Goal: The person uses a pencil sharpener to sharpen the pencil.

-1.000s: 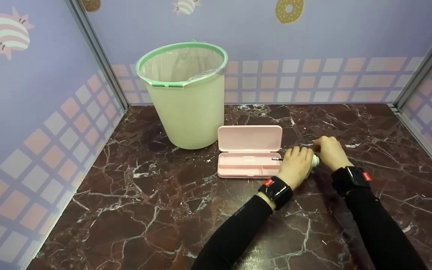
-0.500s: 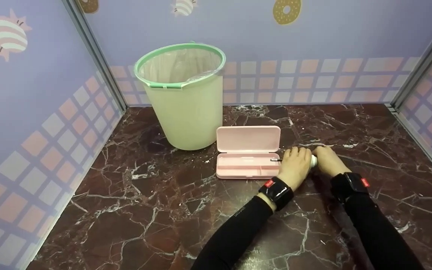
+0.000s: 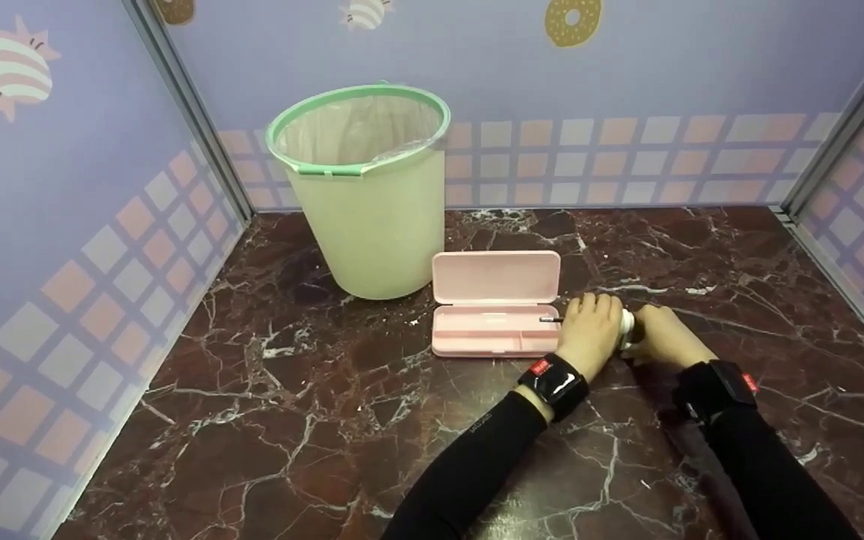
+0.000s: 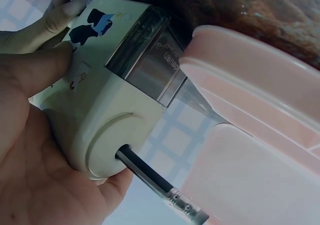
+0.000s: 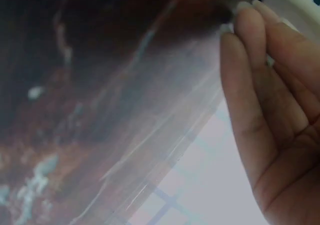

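Note:
A cream pencil sharpener [image 4: 107,92] with a dark see-through drawer lies in my left hand [image 3: 589,328], whose fingers wrap round its body. A black pencil [image 4: 145,171] sticks out of the sharpener's front hole, its metal ferrule end pointing toward the pencil case. My right hand [image 3: 664,336] is at the sharpener's other end. In the right wrist view its fingers [image 5: 242,80] are curled together at the sharpener's crank side; the crank itself is hidden. Just left of the left hand stands an open pink pencil case [image 3: 477,341] with its lid raised.
A pale green bin [image 3: 379,232] with a plastic liner stands behind the case to the left. Patterned panels [image 3: 507,90] enclose the back and both sides of the dark marbled table [image 3: 312,420].
My right hand has moved round at the sharpener's end, from high to lower and nearer me. The left hand keeps its grip on the sharpener, and the pencil stays in the hole.

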Tool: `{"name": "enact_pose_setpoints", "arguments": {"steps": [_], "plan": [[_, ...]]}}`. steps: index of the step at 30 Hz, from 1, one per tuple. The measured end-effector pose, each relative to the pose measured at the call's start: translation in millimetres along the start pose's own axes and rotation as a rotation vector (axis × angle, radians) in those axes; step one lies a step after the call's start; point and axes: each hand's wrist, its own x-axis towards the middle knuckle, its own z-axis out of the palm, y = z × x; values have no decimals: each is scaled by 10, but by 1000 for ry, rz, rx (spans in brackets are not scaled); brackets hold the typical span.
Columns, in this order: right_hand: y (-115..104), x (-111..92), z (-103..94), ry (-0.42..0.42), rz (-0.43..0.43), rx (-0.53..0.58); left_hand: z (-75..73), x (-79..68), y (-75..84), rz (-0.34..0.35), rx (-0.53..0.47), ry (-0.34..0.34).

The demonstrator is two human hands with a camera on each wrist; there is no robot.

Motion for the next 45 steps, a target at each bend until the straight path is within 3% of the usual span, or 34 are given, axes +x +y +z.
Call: {"name": "enact_pose_setpoints", "arguments": {"steps": [7, 12, 20, 29, 37, 45], "plan": [[-38, -79, -5, 23, 1, 8, -13, -20, 6, -8, 27, 49], [-56, -114, -2, 41, -25, 19, -15, -13, 6, -14, 43, 47], [-80, -178, 9, 87, -73, -9, -22, -9, 21, -12, 40, -15], [-133, -270, -29, 92, -32, -28, -42, 0, 57, -4, 53, -63], [-209, -353, -125, 125, -58, -56, -40, -26, 74, -13, 74, 14], [-348, -330, -362, 187, -78, -71, -31, -17, 22, 6, 89, -6]]}}
